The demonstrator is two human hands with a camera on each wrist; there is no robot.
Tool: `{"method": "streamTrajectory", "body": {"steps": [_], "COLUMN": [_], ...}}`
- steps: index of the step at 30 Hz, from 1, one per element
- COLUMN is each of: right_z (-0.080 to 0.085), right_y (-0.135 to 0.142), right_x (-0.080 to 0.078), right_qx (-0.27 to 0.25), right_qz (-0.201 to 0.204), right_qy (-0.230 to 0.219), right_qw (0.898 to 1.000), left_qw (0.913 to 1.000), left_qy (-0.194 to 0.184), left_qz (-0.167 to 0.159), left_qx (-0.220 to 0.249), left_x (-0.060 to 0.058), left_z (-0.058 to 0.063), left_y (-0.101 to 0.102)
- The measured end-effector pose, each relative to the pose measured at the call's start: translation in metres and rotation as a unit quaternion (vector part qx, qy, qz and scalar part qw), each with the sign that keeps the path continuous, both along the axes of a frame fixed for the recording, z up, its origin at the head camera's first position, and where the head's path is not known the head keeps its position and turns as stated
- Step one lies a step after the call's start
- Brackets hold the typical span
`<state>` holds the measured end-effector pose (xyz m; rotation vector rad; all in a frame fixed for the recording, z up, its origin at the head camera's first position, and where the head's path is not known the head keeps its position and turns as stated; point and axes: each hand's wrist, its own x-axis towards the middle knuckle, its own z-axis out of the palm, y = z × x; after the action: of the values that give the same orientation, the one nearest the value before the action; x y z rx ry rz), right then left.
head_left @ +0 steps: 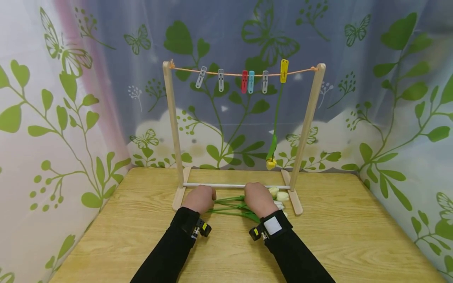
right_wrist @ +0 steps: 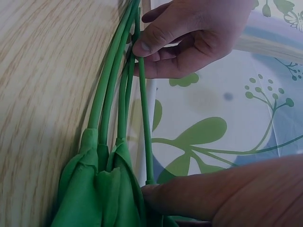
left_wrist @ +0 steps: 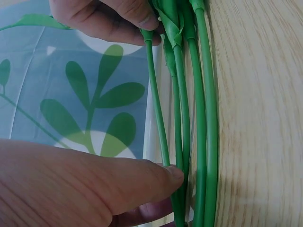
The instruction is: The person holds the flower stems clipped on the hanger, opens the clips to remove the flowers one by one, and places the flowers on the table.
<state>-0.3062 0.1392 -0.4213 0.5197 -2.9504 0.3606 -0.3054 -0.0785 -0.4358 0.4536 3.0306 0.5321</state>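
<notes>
Several artificial tulips lie on the table in a loose bundle, green stems (head_left: 228, 204) to the left and white heads (head_left: 282, 196) to the right. My left hand (head_left: 199, 198) pinches the outermost stem (left_wrist: 158, 109), the one nearest the rack, toward its bare end. At the leaf base of that same stem, my right hand (head_left: 260, 199) grips between thumb and fingers, as the right wrist view shows. The other stems run alongside, with folded green leaves (right_wrist: 90, 189) close to the right hand. Part of the flower heads is hidden behind the right hand.
Behind the hands stands a wooden rack (head_left: 171, 118) with an orange cord (head_left: 233, 74) and a white lower bar (head_left: 226, 185). Grey, red and blue clothespins (head_left: 251, 81) hang there. A yellow clothespin (head_left: 284, 70) holds a yellow tulip (head_left: 271, 163) head down. Patterned curtains surround the table.
</notes>
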Motion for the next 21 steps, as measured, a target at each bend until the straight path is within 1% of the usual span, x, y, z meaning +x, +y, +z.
{"method": "streamTrajectory", "body": {"steps": [3, 10, 15, 21], "right_z": [-0.0004, 0.003, 0.004, 0.0053], "right_y": [0.0001, -0.0011, -0.0028, -0.006], "right_x": [0.0002, 0.0003, 0.0011, 0.0008], "right_qx": [-0.008, -0.022, -0.025, -0.023], "right_qz": [0.001, 0.006, 0.008, 0.004], "right_qy": [-0.003, 0.008, 0.008, 0.007], "right_qw": [1.0, 1.0, 1.0, 1.0], "left_qw": [1.0, 0.9999, 0.9999, 0.9999], "left_qy": [-0.003, 0.012, 0.013, 0.015], "left_qz": [0.0, -0.006, -0.001, -0.005], "left_qx": [0.004, -0.007, -0.007, -0.002], "left_x": [0.0012, 0.0001, -0.0009, -0.0003], "left_z": [0.0001, -0.0002, 0.0002, 0.0009], "left_y": [0.0001, 0.0, 0.0011, 0.0012]}}
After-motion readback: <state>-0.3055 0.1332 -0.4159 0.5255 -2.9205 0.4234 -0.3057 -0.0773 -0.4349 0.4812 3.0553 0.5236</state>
